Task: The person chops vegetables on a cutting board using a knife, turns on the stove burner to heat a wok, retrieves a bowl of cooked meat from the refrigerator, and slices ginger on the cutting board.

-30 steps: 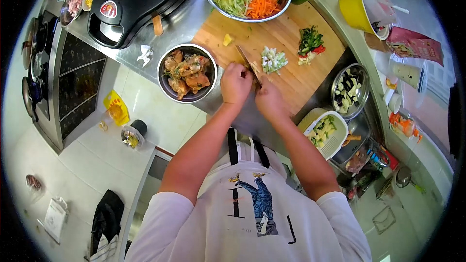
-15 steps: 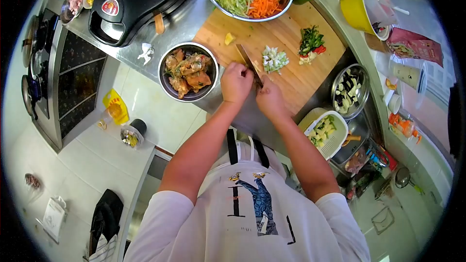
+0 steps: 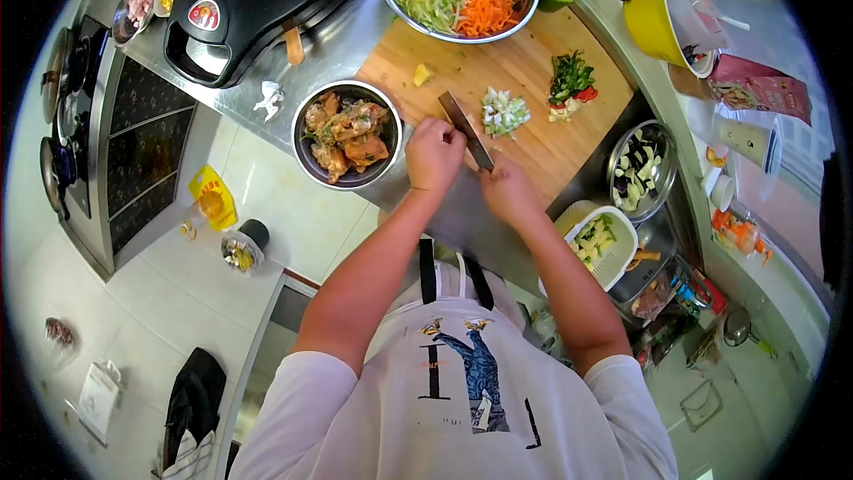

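Observation:
My right hand (image 3: pixel 512 188) is closed around the handle of a kitchen knife (image 3: pixel 464 127), its blade slanting away over the front of the wooden cutting board (image 3: pixel 544 147). Beside the blade, the curled fingers of my left hand (image 3: pixel 434 156) press together; anything inside them is hidden. Chopped white and pale green pieces (image 3: pixel 504 113) lie just right of the knife. Farther back sits a small yellow chunk (image 3: pixel 423 75). Chopped green and red pepper (image 3: pixel 571 80) with minced pale bits is heaped at the board's right.
Left of my hands stands a bowl of seasoned meat chunks (image 3: pixel 355 135). Behind the board is a bowl of shredded carrot (image 3: pixel 487 4) and greens, near a black electric griddle (image 3: pixel 258 4). At right are a bowl of cut eggplant (image 3: pixel 636 169) and a white basket (image 3: pixel 613 268).
The knife blade has turned so its broad side shows more. My right hand has shifted slightly right and toward me, while my left hand stays nearly in place.

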`<act>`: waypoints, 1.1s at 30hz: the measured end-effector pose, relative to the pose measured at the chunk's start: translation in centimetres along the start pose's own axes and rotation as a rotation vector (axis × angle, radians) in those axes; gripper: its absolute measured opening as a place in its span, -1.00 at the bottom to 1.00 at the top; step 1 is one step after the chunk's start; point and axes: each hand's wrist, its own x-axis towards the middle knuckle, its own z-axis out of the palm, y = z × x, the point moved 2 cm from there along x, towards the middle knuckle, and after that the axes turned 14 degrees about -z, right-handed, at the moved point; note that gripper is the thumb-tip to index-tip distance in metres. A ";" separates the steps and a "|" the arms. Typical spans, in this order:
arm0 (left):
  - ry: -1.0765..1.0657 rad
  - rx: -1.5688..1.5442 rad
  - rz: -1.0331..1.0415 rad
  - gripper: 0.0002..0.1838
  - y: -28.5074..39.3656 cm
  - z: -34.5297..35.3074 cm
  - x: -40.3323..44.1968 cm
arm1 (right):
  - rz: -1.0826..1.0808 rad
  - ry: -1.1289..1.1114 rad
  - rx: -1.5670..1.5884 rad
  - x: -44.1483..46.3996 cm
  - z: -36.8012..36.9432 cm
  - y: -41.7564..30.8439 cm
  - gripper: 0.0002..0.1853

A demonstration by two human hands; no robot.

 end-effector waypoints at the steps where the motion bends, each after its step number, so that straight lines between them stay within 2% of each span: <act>1: -0.002 0.001 -0.002 -0.91 -0.1 0.1 0.0 | -0.011 0.016 -0.043 0.4 0.6 0.4 -0.79; 2: 0.013 0.015 0.008 -0.91 -0.1 0.2 0.0 | -0.009 0.016 -0.043 0.9 1.7 1.4 -0.79; 4: 0.029 0.030 0.022 -0.92 -0.3 0.1 0.1 | -0.167 0.186 0.058 1.6 3.5 2.2 -0.81; 8: 0.015 0.033 0.033 -0.92 0.4 0.1 0.2 | -0.204 0.195 -0.048 1.3 2.4 1.4 -0.83; 10: 0.017 0.034 0.000 -0.92 0.3 -0.1 0.1 | -0.060 0.178 0.041 0.7 2.2 1.2 -0.84; 13: 0.007 0.040 0.008 -0.92 0.1 0.0 -0.1 | -0.109 0.102 0.012 -0.4 0.6 0.3 -0.82; 17: 0.025 0.035 -0.005 -0.92 -0.1 0.2 0.0 | -0.147 0.113 0.042 -0.3 0.4 1.2 -0.78; 25: 0.039 0.027 0.000 -0.91 0.1 0.2 -0.1 | -0.067 -0.006 0.058 0.6 0.8 2.2 -0.69; 31: 0.050 0.054 0.043 -0.92 0.2 0.2 0.1 | 0.023 -0.040 0.165 0.3 -0.4 0.1 -0.77; 33: 0.050 0.066 0.063 -0.92 0.2 0.1 0.1 | -0.004 0.013 0.140 1.4 2.1 1.9 -0.78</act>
